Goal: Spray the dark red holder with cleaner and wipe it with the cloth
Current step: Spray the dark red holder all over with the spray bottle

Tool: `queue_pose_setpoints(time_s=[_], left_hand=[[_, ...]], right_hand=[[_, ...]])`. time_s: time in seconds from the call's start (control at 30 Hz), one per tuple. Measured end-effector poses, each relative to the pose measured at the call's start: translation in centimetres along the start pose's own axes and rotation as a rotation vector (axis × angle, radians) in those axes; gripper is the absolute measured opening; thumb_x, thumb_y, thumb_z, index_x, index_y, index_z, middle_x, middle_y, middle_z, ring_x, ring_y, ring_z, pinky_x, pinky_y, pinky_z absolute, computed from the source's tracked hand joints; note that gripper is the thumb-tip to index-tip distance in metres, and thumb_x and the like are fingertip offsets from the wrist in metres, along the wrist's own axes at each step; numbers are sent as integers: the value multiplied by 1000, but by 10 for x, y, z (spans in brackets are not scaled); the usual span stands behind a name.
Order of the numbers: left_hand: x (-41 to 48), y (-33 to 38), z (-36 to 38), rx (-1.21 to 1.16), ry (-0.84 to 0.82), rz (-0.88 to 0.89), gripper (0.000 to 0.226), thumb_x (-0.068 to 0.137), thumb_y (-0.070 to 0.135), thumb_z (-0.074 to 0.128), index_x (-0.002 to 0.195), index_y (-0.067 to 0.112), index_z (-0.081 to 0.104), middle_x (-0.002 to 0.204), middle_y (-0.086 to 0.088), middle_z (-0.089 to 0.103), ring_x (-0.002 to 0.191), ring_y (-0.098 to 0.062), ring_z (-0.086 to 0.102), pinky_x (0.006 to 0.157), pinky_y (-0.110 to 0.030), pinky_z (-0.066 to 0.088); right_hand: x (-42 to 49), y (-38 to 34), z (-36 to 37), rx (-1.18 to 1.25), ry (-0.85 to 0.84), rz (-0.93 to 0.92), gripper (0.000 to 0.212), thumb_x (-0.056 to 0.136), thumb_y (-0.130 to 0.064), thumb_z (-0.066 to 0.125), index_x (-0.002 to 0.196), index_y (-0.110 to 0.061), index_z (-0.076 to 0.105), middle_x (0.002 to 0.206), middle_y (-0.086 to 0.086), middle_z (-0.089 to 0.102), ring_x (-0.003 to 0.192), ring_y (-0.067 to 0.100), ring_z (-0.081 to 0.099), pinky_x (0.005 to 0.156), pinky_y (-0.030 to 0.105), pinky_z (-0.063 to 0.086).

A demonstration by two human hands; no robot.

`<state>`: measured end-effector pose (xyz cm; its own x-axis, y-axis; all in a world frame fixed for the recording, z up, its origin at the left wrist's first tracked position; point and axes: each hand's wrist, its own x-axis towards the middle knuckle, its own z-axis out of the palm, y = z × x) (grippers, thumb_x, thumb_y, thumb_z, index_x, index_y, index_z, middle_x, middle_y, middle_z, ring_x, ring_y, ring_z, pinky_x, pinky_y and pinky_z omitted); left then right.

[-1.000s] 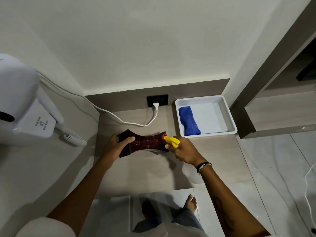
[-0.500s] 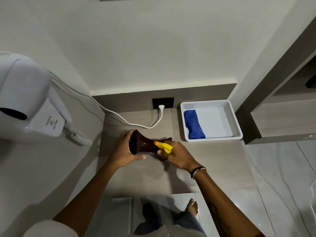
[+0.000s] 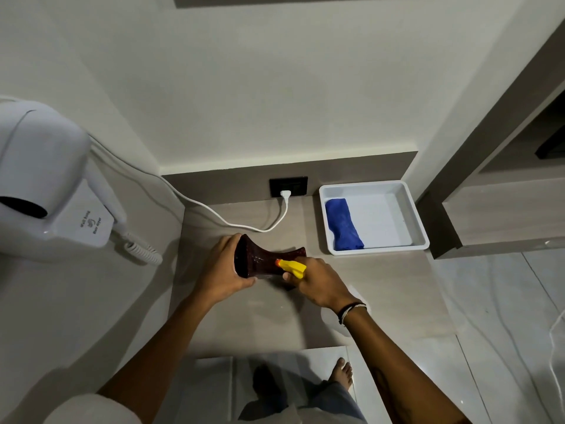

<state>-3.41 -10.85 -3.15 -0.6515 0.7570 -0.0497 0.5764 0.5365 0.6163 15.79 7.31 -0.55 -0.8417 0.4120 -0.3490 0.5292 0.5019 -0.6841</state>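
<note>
The dark red holder [image 3: 260, 261], glossy and flared at both ends, is tipped up at its left end above the surface, with the spray bottle's yellow nozzle [image 3: 292, 267] against its middle, while the folded blue cloth [image 3: 344, 224] lies in the far-right white tray [image 3: 397, 191]

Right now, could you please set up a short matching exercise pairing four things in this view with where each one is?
Things:
1. blue cloth
2. dark red holder
3. spray bottle
4. white plug

Places:
A. gripped in the right hand
B. in the black wall socket
C. lying in the white tray
D. tilted up by the left hand

Pairs: 1-C, 2-D, 3-A, 4-B.
</note>
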Motion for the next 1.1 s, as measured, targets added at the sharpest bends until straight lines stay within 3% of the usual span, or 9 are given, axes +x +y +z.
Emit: queue_pose_setpoints(time_s=[0.13, 0.3, 0.43, 0.57, 0.67, 0.73, 0.83, 0.97, 1.1], left_hand=[[-3, 0, -3, 41, -65, 10, 118, 57, 35, 99, 156, 21, 36, 144, 2, 43, 129, -17, 47, 104, -28, 41], [-5, -2, -6, 110, -135, 55, 128, 60, 26, 97, 165, 19, 24, 152, -3, 35, 139, -26, 41, 111, -31, 39], [-9, 8, -10, 69, -92, -6, 125, 62, 46, 94, 164, 45, 21, 144, 2, 43, 123, -17, 51, 97, -34, 51], [-4, 21, -12, -18, -5, -242, 91, 75, 60, 85, 153, 41, 43, 139, -7, 55, 118, -27, 60, 93, -38, 52], [0, 32, -13, 21, 22, -329, 70, 75, 74, 72, 130, 33, 58, 122, -8, 63, 100, -26, 64, 77, -38, 55], [2, 40, -12, 80, 24, -379, 69, 72, 83, 62, 119, 32, 59, 116, -6, 62, 94, -26, 62, 74, -38, 52], [6, 52, -8, 157, 39, -416, 75, 73, 86, 56, 124, 31, 58, 117, -6, 54, 93, -24, 55, 71, -35, 45], [10, 66, 1, 181, -6, -352, 71, 85, 81, 52, 139, 35, 52, 136, -14, 48, 115, -40, 60, 87, -47, 57], [7, 73, 7, 243, 5, -249, 69, 101, 70, 32, 163, 40, 30, 173, -15, 20, 158, -43, 19, 118, -60, 37]], right_hand=[[-3, 16, -3, 11, 19, 91, 49, 103, -55, 63, 130, -15, 71, 118, 13, 79, 104, 34, 73, 94, 48, 61], [-7, 29, -5, 50, 130, 152, 37, 101, -50, 67, 111, -14, 73, 107, 12, 81, 97, 35, 75, 86, 43, 61], [-11, 38, -12, 62, 181, 177, 34, 101, -47, 69, 108, -14, 73, 105, 12, 81, 97, 36, 74, 85, 45, 61], [-14, 42, -17, 48, 183, 150, 33, 102, -45, 68, 112, -13, 73, 106, 12, 81, 95, 35, 74, 84, 44, 60], [-16, 44, -19, 66, 172, 144, 36, 104, -45, 66, 123, -14, 74, 108, 11, 81, 92, 32, 75, 83, 44, 62], [-17, 45, -17, 78, 178, 146, 36, 104, -44, 67, 124, -15, 74, 110, 11, 81, 92, 32, 75, 83, 42, 61], [-17, 47, -13, 110, 172, 136, 34, 104, -42, 67, 122, -15, 74, 108, 13, 81, 83, 26, 70, 82, 42, 62], [-16, 44, -10, 119, 149, 110, 35, 104, -40, 67, 124, -12, 74, 107, 15, 81, 82, 29, 71, 83, 44, 64], [-11, 45, -10, 116, 150, 92, 28, 103, -40, 69, 104, -12, 72, 92, 10, 77, 75, 27, 68, 77, 44, 63]])
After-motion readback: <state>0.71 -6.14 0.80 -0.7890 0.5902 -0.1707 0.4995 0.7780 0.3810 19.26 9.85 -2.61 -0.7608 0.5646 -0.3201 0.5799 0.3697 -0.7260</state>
